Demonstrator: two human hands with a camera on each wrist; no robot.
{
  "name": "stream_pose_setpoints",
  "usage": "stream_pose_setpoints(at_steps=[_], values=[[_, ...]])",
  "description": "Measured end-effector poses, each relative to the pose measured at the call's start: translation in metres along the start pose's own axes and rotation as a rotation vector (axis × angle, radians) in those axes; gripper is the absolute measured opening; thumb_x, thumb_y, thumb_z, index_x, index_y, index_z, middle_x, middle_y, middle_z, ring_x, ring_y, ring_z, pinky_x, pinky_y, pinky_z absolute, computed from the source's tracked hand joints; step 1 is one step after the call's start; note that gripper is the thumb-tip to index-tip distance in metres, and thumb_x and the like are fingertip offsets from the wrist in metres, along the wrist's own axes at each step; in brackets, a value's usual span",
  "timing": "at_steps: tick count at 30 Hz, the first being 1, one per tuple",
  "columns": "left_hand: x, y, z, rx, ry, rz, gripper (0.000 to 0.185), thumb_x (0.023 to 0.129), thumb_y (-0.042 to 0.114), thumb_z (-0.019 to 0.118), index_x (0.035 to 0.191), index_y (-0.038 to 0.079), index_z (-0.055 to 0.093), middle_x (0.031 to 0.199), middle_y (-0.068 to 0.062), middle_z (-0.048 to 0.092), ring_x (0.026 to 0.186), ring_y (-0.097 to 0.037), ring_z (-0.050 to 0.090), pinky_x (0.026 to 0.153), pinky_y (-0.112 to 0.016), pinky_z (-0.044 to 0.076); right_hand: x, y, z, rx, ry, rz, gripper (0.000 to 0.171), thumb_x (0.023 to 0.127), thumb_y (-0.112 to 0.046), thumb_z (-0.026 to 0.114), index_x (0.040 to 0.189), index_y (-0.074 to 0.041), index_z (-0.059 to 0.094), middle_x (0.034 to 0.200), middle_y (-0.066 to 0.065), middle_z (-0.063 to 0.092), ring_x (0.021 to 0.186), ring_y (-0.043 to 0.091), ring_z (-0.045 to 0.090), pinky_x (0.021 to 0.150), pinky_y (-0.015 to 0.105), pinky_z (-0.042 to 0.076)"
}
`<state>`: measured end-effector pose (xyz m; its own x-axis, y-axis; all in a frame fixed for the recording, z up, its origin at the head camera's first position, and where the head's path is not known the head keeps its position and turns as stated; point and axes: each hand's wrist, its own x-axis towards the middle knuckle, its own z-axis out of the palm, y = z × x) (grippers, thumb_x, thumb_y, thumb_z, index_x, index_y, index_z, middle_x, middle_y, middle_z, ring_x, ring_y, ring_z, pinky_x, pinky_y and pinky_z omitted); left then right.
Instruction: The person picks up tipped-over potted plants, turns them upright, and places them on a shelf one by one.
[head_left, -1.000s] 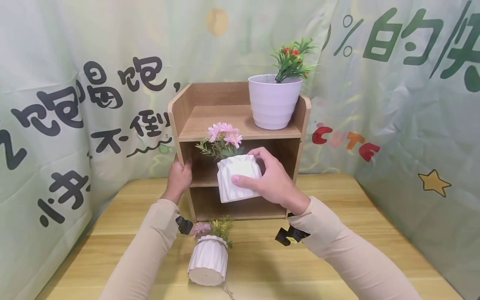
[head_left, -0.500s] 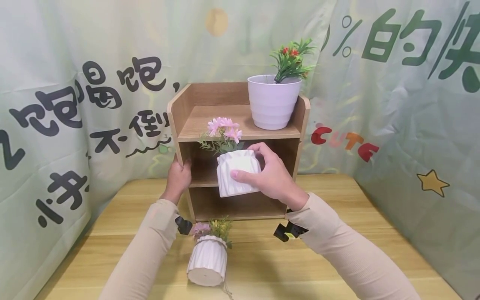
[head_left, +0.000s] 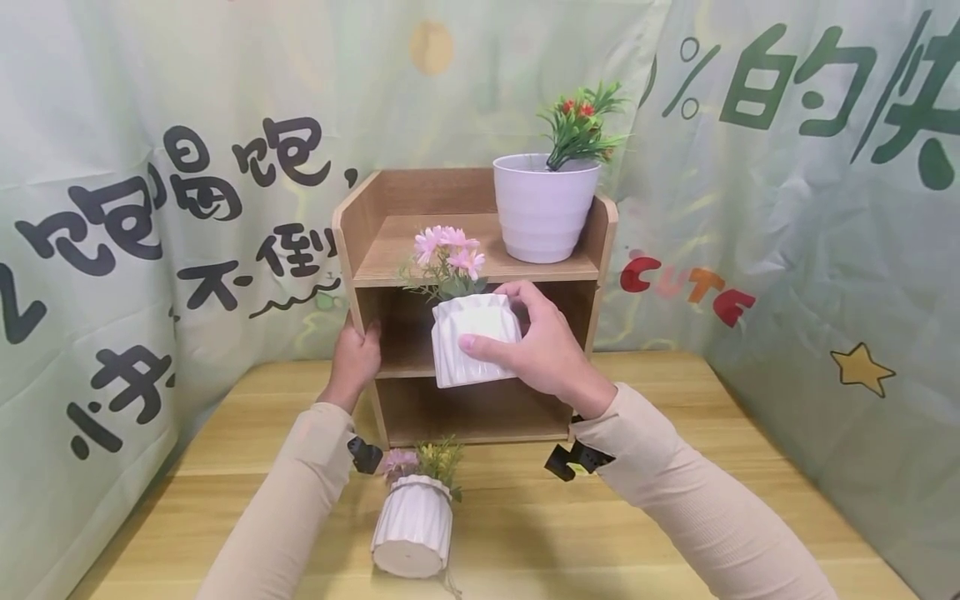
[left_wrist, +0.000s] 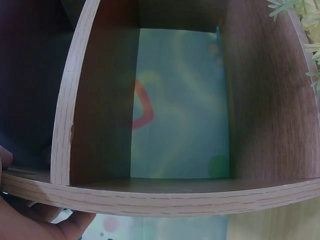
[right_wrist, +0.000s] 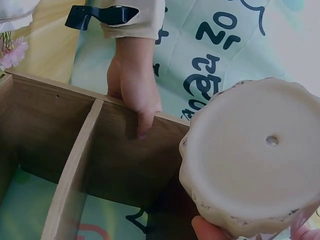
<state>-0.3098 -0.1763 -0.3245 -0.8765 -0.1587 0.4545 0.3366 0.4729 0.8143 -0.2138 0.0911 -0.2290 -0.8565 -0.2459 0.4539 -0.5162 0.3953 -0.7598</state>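
Note:
My right hand [head_left: 551, 354] grips a small white ribbed flowerpot [head_left: 452, 358] with pink flowers, thumb across its near side. The pot is tilted and held up before the shelf's middle compartment. Its round base [right_wrist: 250, 165], with a small hole, fills the right of the right wrist view. My left hand [head_left: 355, 360] grips the left side panel of a wooden shelf unit [head_left: 405, 242]; its thumb [right_wrist: 145, 125] lies on the panel's inner face, while its other fingers are outside. In the left wrist view a board edge [left_wrist: 150, 200] runs above the left hand's fingers.
A larger white pot [head_left: 543, 208] with a green plant and red flowers stands on the shelf's top right. Another white ribbed flowerpot [head_left: 412, 529] with pink and yellow flowers lies on its side on the wooden table [head_left: 637, 533], base toward me. Printed cloth [head_left: 810, 275] hangs around the table.
My right hand has raised the pink-flowered pot a little and its tilt has lessened slightly. The left hand keeps its hold on the side panel.

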Motion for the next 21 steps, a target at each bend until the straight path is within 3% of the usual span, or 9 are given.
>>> stream_pose_setpoints(at_steps=[14, 21], values=[[0.0, -0.002, 0.0, -0.005, 0.001, 0.012, 0.043, 0.101, 0.016, 0.043, 0.138, -0.004, 0.038, 0.13, -0.033, 0.051, 0.125, -0.044, 0.046, 0.109, -0.05, 0.033, 0.009, -0.007, -0.005, -0.017, 0.047, -0.001, 0.061, 0.074, -0.04, 0.081, 0.12, -0.013, 0.051, 0.111, 0.006, 0.057, 0.097, 0.026, 0.053, 0.078, 0.039, 0.045], [0.0, -0.001, 0.0, 0.002, 0.002, 0.019, 0.043, 0.101, 0.018, 0.042, 0.138, -0.004, 0.037, 0.131, -0.032, 0.05, 0.126, -0.043, 0.044, 0.109, -0.049, 0.032, 0.012, -0.009, -0.004, -0.002, 0.084, -0.023, 0.062, 0.072, -0.038, 0.082, 0.119, -0.013, 0.051, 0.102, 0.007, 0.058, 0.089, 0.026, 0.057, 0.071, 0.038, 0.049]])
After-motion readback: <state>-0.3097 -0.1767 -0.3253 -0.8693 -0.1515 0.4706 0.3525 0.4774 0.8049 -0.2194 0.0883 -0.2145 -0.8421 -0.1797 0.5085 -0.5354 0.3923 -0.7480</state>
